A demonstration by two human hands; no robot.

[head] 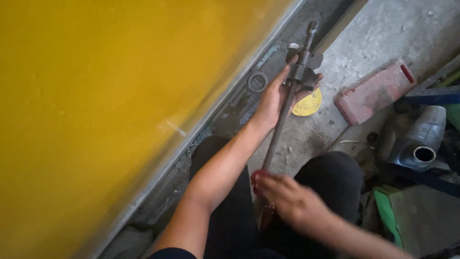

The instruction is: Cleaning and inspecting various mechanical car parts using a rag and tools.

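— How far along does it look?

— Mid-job, I'd judge. The long metal rod point(280, 122) is off the floor, slanting over the person's knees. The left hand point(275, 96) is wrapped round it just under the dark fitting point(303, 72) at the far end; the right hand point(282, 196) is closed on the near end. Whether the fitting is tight or loose, I cannot tell.

— And what's lying about?

— One rod, one fitting. On the concrete floor point(383, 33): one yellow disc point(309, 104) just beside the fitting, one dark ring point(257, 81) at the yellow panel point(105, 96) edge, one red case point(376, 91) and one grey jug point(414, 136) toward the right edge.
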